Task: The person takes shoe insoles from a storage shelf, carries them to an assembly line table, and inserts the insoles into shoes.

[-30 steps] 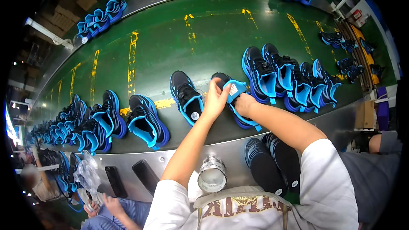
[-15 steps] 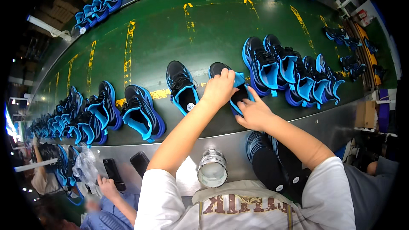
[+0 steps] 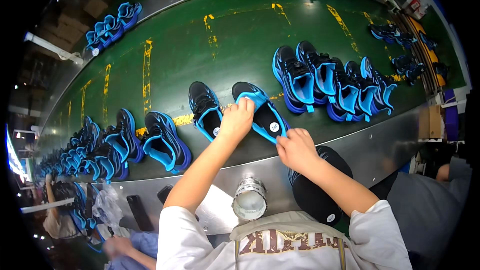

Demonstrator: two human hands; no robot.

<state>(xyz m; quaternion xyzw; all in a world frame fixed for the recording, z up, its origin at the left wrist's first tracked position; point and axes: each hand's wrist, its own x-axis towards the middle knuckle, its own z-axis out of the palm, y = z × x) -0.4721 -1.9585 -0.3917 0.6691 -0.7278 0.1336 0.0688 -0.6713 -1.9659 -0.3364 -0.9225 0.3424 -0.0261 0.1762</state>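
Setting: green conveyor belt (image 3: 225,40) with worn yellow markings, edged by a grey metal rail (image 3: 380,142), carrying rows of black-and-blue sneakers.
Left hand: left hand (image 3: 237,118) reaches out over the belt, its fingers (image 3: 244,104) curled closed on the blue tongue and collar of the black-and-blue shoe (image 3: 260,112).
Right hand: right hand (image 3: 296,148) sits at the near, heel end of the same shoe, fingers bent and touching its blue rim; whether they pinch it cannot be told.
Shoe: lies on the belt between the two hands, opening upward, a round white sticker on its dark insole.
Beside the left fingers: its partner shoe (image 3: 206,110) just to their left, also with a white sticker inside.
Beyond the right fingers: a tight cluster of sneakers (image 3: 330,82) to their right.
Below the wrists: a roll of clear tape (image 3: 249,199) on the rail, and a stack of dark insoles (image 3: 315,190) under the right forearm.
Far left: more sneakers (image 3: 100,145) lined along the belt.
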